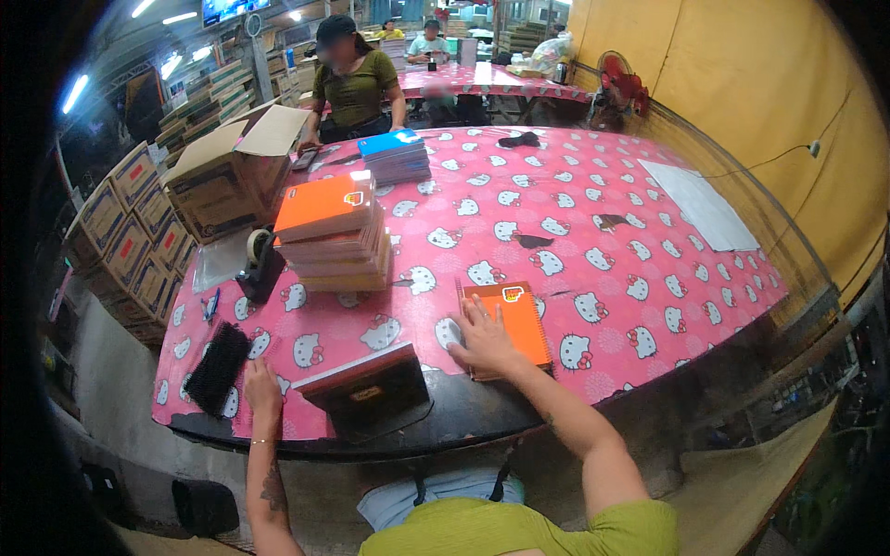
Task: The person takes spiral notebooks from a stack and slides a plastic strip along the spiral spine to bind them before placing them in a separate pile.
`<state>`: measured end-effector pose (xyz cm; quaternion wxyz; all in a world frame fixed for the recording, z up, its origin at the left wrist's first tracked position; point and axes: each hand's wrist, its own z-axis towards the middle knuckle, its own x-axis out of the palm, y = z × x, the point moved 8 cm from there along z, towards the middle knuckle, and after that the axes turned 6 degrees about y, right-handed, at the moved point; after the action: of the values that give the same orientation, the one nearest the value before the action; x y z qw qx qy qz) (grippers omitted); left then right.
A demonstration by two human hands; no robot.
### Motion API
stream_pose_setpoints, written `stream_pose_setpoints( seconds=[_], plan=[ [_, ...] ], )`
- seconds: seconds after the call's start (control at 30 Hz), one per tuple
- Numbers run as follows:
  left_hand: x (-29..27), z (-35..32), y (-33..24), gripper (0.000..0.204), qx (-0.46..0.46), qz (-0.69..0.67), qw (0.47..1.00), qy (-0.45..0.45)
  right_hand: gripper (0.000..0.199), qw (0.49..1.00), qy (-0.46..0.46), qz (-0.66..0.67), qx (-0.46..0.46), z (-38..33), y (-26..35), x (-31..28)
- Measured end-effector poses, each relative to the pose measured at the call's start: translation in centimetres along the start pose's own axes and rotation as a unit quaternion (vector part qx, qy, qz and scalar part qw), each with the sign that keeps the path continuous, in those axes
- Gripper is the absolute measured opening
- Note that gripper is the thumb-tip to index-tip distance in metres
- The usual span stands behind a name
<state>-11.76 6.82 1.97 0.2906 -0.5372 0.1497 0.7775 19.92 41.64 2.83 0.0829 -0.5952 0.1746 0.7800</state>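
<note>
My right hand lies spread over an orange spiral-bound notebook, palm down near its left edge. Close to the table's front left, my left hand has its fingers closed; what they pinch, if anything, is too small to make out. Just left of it lies a bundle of black binding coils. Between my hands, a dark-covered block of pages leans on a black stand at the table edge. Beyond it rises a stack of orange notebooks.
A black tape dispenser and pens are at the left. Farther back stand blue notebooks and an opened carton. A person stands across the pink table. White sheets lie far right.
</note>
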Motion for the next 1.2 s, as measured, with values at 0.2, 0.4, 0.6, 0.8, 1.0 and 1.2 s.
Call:
stream_pose_setpoints(
  seconds=[0.2,0.4,0.6,0.8,1.0,1.2],
  plan=[
    [0.0,0.0,-0.2,0.024,-0.007,-0.030,0.999,-0.020,0.058,0.995,0.076,0.000,0.066,-0.1,-0.5,1.6],
    [-3.4,-1.1,0.0,0.027,0.005,-0.119,0.990,-0.070,0.055,0.997,0.060,-0.007,0.056,-0.6,-1.6,2.2],
    [-3.0,-2.1,0.7,0.032,-0.006,-0.309,0.950,0.037,0.050,0.997,0.057,-0.006,0.053,-0.1,-0.8,1.8],
    [-3.5,-8.0,-6.1,0.053,-0.130,-0.715,0.664,0.176,0.045,0.998,0.062,-0.012,0.030,-1.1,-2.2,0.5],
    [-3.3,-8.5,-9.8,0.056,-0.119,-0.681,0.707,0.148,0.060,0.997,0.077,-0.006,0.013,-1.0,-3.7,0.9],
    [-2.2,-6.3,-14.3,0.056,-0.103,-0.669,0.692,0.250,0.077,0.865,0.072,0.488,-0.089,-0.3,4.7,-3.9]
  ],
)
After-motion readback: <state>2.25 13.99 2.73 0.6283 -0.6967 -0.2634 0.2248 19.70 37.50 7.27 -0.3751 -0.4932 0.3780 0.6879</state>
